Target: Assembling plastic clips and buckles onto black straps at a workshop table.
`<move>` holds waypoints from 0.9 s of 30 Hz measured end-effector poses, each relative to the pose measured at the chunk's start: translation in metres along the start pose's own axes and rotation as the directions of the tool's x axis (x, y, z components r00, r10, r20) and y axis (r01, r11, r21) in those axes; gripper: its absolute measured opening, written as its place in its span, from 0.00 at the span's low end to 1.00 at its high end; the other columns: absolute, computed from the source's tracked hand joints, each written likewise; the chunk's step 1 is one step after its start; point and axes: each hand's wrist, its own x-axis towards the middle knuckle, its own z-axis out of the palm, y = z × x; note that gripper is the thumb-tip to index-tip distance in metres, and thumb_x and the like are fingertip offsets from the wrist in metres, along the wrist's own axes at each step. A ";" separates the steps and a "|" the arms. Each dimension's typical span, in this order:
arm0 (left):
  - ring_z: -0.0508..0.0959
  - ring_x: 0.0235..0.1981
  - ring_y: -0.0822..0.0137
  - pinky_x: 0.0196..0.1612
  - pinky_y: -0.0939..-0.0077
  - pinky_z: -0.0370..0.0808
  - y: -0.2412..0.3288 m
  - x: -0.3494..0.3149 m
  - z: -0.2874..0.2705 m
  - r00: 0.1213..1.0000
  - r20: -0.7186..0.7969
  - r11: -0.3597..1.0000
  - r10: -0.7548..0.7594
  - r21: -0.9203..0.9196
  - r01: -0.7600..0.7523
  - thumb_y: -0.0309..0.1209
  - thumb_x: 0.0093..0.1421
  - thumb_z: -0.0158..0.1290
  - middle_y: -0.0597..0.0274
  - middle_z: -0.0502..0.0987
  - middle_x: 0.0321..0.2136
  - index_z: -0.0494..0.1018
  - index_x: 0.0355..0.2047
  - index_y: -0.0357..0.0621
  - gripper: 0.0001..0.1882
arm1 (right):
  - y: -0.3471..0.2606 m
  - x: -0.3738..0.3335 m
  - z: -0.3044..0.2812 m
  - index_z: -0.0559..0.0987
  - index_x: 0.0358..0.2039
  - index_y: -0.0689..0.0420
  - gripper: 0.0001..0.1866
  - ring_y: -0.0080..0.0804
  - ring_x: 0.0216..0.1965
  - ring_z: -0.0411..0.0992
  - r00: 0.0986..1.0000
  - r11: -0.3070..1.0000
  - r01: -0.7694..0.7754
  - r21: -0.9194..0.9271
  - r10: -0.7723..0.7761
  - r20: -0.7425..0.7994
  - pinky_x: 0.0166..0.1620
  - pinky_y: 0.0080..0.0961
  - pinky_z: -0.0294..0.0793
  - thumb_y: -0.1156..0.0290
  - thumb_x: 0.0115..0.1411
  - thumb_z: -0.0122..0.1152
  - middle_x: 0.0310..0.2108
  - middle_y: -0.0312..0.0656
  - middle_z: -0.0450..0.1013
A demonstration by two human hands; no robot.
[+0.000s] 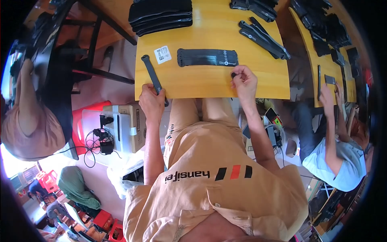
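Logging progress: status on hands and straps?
Left hand holds black strap. Right hand pinches something black. Strap bundle lies flat ahead; white label left of it.

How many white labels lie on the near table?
1: the white label, between the black strap at the left hand and the flat strap bundle. Others may be hidden.

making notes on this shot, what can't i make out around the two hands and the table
All in the head view:
- Part of the black strap near its lower end: covered by the left hand.
- Most of the small black piece: hidden by the right hand's fingers.
- Far side of the black stack: cut off by the top edge.
- Fine print on the white label: too small.
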 end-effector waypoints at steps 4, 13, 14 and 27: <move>0.73 0.16 0.64 0.21 0.70 0.69 -0.033 0.003 0.005 0.994 0.085 0.958 -0.068 -0.272 0.089 0.25 0.46 0.54 0.59 0.71 0.15 0.68 0.31 0.34 0.12 | -0.014 -0.030 0.029 0.74 0.30 0.61 0.11 0.16 0.23 0.66 0.975 0.994 0.057 -0.089 -0.037 0.218 0.24 0.12 0.66 0.87 0.46 0.47 0.24 0.33 0.69; 0.68 0.12 0.78 0.11 0.87 0.62 0.019 -0.025 -0.012 0.888 0.460 0.488 -0.018 -0.771 0.409 0.26 0.53 0.52 0.66 0.71 0.18 0.67 0.31 0.38 0.07 | -0.057 -0.074 0.077 0.75 0.36 0.60 0.17 0.36 0.31 0.72 0.716 0.874 0.478 -0.083 -0.334 0.613 0.33 0.24 0.73 0.86 0.42 0.57 0.31 0.42 0.69; 0.68 0.12 0.78 0.11 0.87 0.62 0.021 -0.027 -0.012 0.888 0.459 0.487 -0.015 -0.772 0.408 0.26 0.53 0.52 0.66 0.71 0.18 0.67 0.31 0.38 0.07 | -0.055 -0.074 0.076 0.75 0.36 0.60 0.17 0.36 0.31 0.72 0.716 0.873 0.481 -0.085 -0.335 0.612 0.33 0.24 0.73 0.86 0.42 0.57 0.31 0.42 0.69; 0.79 0.27 0.70 0.30 0.84 0.79 0.041 -0.052 -0.034 0.751 0.639 0.049 0.167 -0.766 0.641 0.24 0.58 0.49 0.57 0.76 0.29 0.68 0.35 0.32 0.07 | -0.065 -0.066 0.060 0.76 0.36 0.65 0.16 0.38 0.31 0.72 0.742 0.874 0.485 -0.037 -0.389 0.546 0.33 0.25 0.72 0.89 0.44 0.52 0.33 0.47 0.71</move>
